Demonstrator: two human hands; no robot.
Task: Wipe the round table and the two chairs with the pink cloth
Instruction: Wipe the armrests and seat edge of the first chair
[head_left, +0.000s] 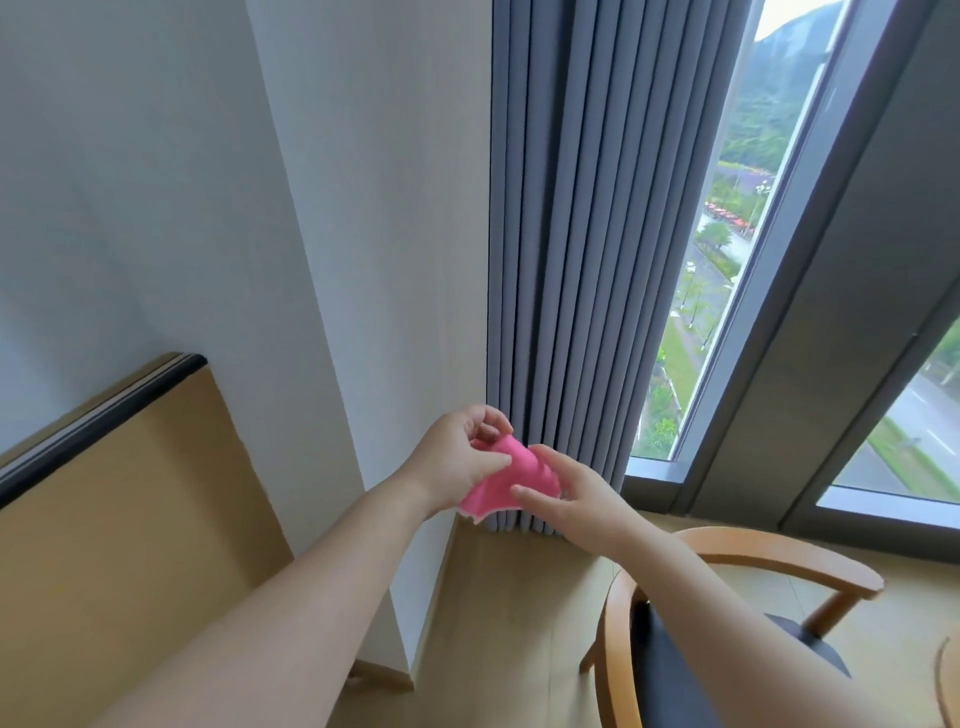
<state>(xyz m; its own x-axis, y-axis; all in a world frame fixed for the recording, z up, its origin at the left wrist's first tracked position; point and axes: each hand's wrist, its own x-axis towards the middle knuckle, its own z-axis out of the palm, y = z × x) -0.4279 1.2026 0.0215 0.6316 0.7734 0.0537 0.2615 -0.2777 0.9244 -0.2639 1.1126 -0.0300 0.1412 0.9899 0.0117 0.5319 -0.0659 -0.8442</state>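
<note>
**Pink cloth bunched between both hands, chair below**

Left hand (457, 462) and right hand (576, 499) each pinch the pink cloth (506, 480), their grip clamped on opposite edges in mid-air. It looks light, soft and floppy; best gathered into a flat pad. Below the right grip, a wooden chair (737, 551) with curved arms and dark seat; behind, pleated grey curtain (587, 260).
</note>
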